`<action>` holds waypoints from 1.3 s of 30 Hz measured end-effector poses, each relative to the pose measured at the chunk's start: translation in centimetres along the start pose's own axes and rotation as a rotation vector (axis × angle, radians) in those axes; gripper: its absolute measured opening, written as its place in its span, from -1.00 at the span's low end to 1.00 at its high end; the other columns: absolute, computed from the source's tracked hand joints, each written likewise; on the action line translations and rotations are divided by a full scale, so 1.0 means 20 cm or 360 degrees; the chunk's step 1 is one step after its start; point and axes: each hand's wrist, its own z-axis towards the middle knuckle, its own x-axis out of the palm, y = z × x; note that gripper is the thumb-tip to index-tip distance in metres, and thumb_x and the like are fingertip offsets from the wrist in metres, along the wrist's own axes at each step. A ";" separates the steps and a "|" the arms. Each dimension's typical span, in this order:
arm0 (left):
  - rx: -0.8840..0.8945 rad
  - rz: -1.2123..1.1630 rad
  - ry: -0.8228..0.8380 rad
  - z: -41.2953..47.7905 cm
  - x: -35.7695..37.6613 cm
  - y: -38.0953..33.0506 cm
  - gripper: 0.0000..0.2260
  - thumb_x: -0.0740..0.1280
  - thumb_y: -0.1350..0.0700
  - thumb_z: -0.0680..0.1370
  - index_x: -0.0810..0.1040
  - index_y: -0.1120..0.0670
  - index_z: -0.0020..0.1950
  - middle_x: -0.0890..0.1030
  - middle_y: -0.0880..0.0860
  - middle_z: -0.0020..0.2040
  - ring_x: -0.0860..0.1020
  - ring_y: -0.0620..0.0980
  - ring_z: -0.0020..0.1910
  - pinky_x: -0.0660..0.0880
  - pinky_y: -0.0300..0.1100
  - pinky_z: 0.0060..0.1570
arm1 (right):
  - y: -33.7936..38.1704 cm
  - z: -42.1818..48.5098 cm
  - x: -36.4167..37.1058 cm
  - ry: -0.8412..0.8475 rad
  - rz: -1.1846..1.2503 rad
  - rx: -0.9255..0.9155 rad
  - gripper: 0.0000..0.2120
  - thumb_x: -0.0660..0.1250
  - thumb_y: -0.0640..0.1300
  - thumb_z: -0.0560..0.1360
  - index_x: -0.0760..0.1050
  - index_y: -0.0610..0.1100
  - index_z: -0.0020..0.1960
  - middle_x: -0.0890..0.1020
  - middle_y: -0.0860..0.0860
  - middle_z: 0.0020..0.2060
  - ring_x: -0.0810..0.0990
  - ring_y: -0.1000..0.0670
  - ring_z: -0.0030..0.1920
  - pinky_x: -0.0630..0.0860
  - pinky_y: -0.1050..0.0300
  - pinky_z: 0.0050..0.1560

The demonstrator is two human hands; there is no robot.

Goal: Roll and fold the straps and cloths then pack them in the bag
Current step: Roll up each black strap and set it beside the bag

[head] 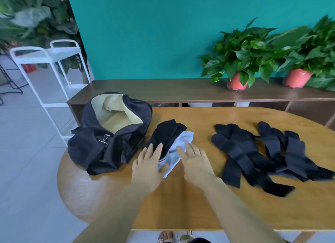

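- Cloths lay at the heart of it: a pale grey cloth (183,143) tucked partly under a black cloth (167,132), both just beside the bag. I judge they were kept there so they could go in with a short reach.
- The left hand (146,163) rested straight-fingered on the near end of the black cloth, and the right hand (195,161) lay flat on the pale grey cloth. Neither gripped anything, and both were probably smoothing the fabric for a fold.
- The black duffel bag (101,148) slumped at the table's left end, its mouth gaping on tan lining (117,117) — left open, it seemed, to receive the packing.
- The black straps (253,152) sprawled unrolled, well apart to the right, apparently awaiting their turn.
- The wooden table (181,206) carried everything; behind it a sideboard (163,90) bore two potted plants (241,61).
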 end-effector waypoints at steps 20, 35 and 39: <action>0.0231 0.0455 0.0217 0.88 0.20 0.14 -0.39 0.17 0.21 0.59 -0.03 -0.18 0.53 -0.12 -0.12 0.57 -0.20 -0.02 0.54 -0.10 -0.06 0.49 | -0.24 0.81 0.24 0.0233 0.0235 0.0154 -0.30 0.10 -0.24 0.54 -0.17 0.07 0.55 -0.10 -0.07 0.54 -0.10 -0.07 0.52 0.09 0.01 0.46; 0.0255 0.0537 -0.0026 0.72 0.08 0.15 -0.45 0.06 0.12 0.66 -0.14 -0.13 0.56 -0.09 -0.05 0.58 -0.14 -0.06 0.55 -0.01 -0.12 0.47 | -0.17 0.65 0.07 0.0126 0.0393 0.0132 -0.24 0.11 -0.35 0.48 -0.13 0.03 0.56 -0.11 -0.10 0.54 0.01 -0.11 0.51 0.12 0.00 0.46; 0.0300 0.0439 -0.0114 0.52 0.03 0.09 -0.52 0.04 0.09 0.66 -0.01 -0.09 0.56 0.03 -0.03 0.58 -0.01 -0.04 0.55 0.06 -0.10 0.46 | -0.16 0.36 0.00 -0.0013 0.0396 0.0158 -0.27 0.15 -0.32 0.47 -0.06 -0.03 0.55 -0.02 -0.15 0.53 0.18 -0.15 0.43 0.19 0.00 0.39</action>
